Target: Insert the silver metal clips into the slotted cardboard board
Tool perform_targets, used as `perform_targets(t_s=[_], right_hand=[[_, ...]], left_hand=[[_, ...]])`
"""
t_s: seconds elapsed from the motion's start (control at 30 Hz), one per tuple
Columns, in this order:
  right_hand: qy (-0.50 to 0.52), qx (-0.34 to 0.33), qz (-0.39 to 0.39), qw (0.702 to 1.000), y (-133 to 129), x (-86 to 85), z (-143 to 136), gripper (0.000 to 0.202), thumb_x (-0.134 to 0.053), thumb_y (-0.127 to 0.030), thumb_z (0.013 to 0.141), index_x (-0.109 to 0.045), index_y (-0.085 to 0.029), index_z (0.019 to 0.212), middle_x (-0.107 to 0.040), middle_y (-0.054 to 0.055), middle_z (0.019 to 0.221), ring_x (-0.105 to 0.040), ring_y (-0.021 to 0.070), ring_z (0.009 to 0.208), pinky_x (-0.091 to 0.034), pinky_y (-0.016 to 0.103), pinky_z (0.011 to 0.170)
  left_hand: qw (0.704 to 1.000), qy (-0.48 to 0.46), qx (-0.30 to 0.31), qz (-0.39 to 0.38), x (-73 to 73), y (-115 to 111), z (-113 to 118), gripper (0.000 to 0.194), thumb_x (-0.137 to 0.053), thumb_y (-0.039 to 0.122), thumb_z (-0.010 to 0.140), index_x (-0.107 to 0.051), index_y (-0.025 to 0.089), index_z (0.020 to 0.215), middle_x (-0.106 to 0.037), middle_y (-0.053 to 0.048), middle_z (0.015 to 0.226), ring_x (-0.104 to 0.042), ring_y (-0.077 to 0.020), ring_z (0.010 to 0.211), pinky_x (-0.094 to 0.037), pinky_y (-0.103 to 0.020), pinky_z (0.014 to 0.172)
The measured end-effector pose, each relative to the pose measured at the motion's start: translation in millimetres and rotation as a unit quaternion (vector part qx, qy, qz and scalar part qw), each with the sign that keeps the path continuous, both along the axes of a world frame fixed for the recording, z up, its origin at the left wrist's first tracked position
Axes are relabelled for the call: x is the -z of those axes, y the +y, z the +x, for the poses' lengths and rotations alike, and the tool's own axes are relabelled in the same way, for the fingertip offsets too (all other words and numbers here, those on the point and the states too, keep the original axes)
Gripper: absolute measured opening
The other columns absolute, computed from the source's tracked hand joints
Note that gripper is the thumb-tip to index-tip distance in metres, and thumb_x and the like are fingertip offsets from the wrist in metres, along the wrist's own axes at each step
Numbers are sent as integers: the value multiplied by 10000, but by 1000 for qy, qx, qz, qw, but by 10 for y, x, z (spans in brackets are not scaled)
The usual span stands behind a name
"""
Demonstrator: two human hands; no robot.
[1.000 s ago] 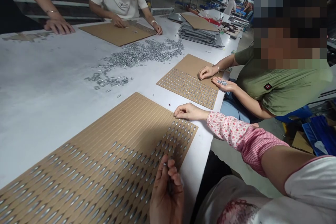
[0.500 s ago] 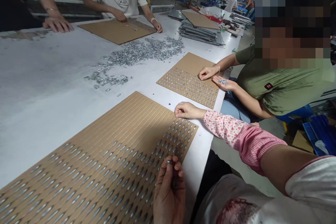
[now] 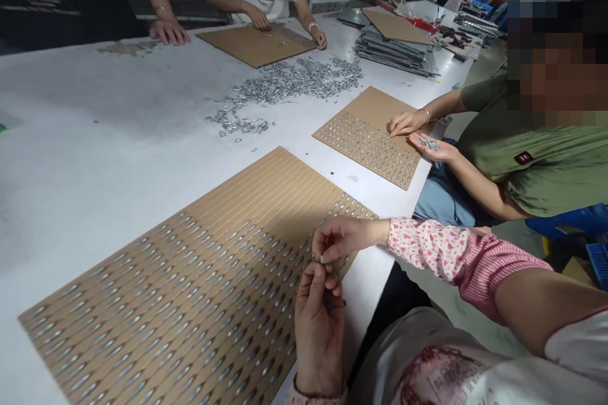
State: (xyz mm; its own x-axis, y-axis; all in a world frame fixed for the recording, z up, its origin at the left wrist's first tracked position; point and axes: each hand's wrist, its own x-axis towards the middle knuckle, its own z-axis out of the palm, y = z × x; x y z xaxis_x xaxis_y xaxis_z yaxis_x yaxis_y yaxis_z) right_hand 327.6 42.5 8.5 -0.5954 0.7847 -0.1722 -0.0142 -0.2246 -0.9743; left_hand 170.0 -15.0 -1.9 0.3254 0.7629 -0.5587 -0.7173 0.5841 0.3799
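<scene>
My left hand (image 3: pixel 319 323) is palm up with curled fingers, its thumb pressed to the forefinger; what lies inside the curl is mostly hidden. Just above it, my right hand (image 3: pixel 338 239) pinches at the left fingertips, where a tiny pale glint shows, seemingly a small metal piece (image 3: pixel 322 259). Both hands hover over the near edge of a brown grooved cardboard sheet (image 3: pixel 273 183). Rows of silver, pointed-oval metal pieces (image 3: pixel 161 278) lie in its grooves over the near and left parts, while the grooves along the far edge are bare.
A heap of loose silver pieces (image 3: pixel 294 79) lies mid-table. To the right, a co-worker's hands (image 3: pixel 430 142) work over a second cardboard sheet (image 3: pixel 368 104). Across the table another person has a cardboard sheet (image 3: pixel 237 44). Stacked grey sheets (image 3: pixel 396 54) stand behind. Another person's hand (image 3: pixel 168 31) rests on the far edge.
My right hand has come from the sheet's far right corner to my left fingertips, where a silver piece was showing. The view has shifted left, so things appear farther right.
</scene>
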Motion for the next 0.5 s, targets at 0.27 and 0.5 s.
perform_targets(t_s=[0.27, 0.5], right_hand=[[-291, 14, 239, 926, 425, 15, -69, 108, -577, -214, 838, -647, -139, 869, -610, -23, 710, -504, 72, 633, -373, 204, 638], [-411, 18, 302, 860, 476, 219, -206, 112, -576, -242, 857, -662, -170, 846, -654, -9, 785, -541, 99, 730, -340, 224, 700]], left_hand=[[994, -22, -15, -110, -84, 0, 10, 273, -445, 20, 881, -641, 101, 1052, -677, -145, 1084, -661, -165, 957, -549, -214, 762], [989, -70, -17, -130, -119, 13, -7, 230, -420, 157, 954, -600, 115, 818, -542, 11, 654, -449, -13, 415, -374, -103, 375]])
